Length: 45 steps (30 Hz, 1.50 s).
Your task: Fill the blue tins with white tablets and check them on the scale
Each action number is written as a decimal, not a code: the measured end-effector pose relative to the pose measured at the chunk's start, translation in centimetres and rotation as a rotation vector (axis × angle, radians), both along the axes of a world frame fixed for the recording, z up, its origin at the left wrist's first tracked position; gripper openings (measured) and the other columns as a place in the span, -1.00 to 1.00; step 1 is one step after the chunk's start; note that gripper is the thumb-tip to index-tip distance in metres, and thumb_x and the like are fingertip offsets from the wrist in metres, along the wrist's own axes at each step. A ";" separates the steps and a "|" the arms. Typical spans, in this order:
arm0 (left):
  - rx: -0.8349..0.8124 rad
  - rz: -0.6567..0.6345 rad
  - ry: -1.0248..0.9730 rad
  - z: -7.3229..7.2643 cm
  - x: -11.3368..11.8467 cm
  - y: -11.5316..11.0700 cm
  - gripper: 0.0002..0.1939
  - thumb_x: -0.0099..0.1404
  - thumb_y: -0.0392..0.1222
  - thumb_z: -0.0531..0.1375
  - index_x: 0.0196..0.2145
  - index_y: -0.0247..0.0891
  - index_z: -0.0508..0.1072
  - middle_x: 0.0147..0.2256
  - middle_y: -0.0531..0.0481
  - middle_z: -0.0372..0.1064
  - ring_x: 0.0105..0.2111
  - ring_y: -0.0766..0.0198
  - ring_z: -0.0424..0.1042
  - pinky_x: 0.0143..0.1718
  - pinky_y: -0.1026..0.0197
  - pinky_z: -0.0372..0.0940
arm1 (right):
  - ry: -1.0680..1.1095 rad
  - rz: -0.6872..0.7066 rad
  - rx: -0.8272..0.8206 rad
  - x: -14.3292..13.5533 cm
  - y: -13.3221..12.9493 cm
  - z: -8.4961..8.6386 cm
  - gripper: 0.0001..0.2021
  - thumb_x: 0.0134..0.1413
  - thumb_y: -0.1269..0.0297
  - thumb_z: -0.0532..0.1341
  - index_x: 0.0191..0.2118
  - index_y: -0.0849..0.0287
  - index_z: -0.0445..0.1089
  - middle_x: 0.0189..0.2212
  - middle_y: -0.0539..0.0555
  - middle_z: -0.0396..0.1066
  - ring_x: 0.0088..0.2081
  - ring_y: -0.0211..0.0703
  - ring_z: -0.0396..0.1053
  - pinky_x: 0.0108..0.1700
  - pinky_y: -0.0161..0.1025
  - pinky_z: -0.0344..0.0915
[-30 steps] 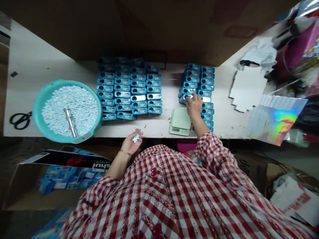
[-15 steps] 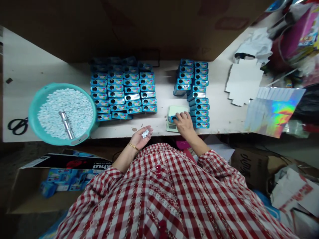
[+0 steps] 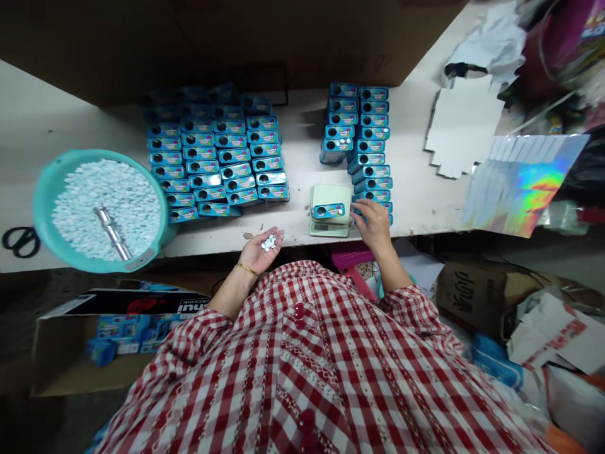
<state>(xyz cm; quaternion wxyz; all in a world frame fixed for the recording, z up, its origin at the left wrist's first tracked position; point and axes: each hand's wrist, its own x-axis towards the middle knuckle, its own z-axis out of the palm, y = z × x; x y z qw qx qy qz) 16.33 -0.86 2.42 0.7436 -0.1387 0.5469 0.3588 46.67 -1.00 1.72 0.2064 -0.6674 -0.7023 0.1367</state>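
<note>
My left hand (image 3: 259,252) is palm up near the table's front edge, cupping a small heap of white candies (image 3: 269,243). A flat blue box (image 3: 328,211) with a dark round spot lies on the pale green scale (image 3: 329,229), a white candy at its right end. Just right of the scale is my right hand (image 3: 373,222), its fingers apart and with nothing visible in them. It is close to the front of the right-hand rows of blue boxes (image 3: 371,171), covering part of the nearest ones.
A turquoise basin (image 3: 46,214) of white candies, with a metal scoop-like cylinder (image 3: 111,232) on top, stands left near black scissors (image 3: 21,242). Several rows of blue boxes (image 3: 235,155) fill the middle. A large cardboard box (image 3: 227,44) stands behind; a white cardboard sheet (image 3: 466,123) lies right.
My right hand has let go of the blue box on the scale and moved right. My left hand still cups the candies. The view has shifted slightly.
</note>
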 end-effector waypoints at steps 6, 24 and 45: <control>0.028 -0.037 -0.017 0.0 -0.1 -0.2 -0.68 0.15 -0.51 0.01 -0.15 -0.43 0.39 -0.32 -0.21 0.45 -0.33 0.26 0.48 -0.35 0.28 0.41 | -0.003 0.081 -0.004 -0.2 0.5 -0.4 -0.73 0.12 0.25 0.15 -0.06 0.14 0.38 -0.05 0.18 0.38 -0.02 0.03 0.30 -0.02 -0.01 0.21; 0.017 -0.060 -0.007 -0.1 -0.3 -0.1 -0.72 0.16 -0.51 0.00 -0.21 -0.44 0.40 -0.36 -0.19 0.45 -0.39 0.30 0.47 -0.40 0.33 0.38 | -0.048 0.076 -0.003 -1.7 1.0 -0.7 -0.83 0.16 0.27 0.13 -0.26 0.12 0.47 -0.26 0.12 0.39 -0.20 -0.05 0.25 -0.17 -0.11 0.15; 0.173 -0.201 -0.303 1.1 5.3 1.0 -0.67 0.35 -0.31 -0.06 -0.32 -0.47 0.48 -0.38 -0.16 0.49 -0.37 0.28 0.47 -0.12 0.15 0.35 | 0.033 0.498 -0.250 -10.7 0.0 1.6 -0.76 0.17 0.39 0.10 -0.05 0.22 0.37 -0.24 0.17 0.37 -0.18 -0.09 0.29 -0.09 -0.17 0.27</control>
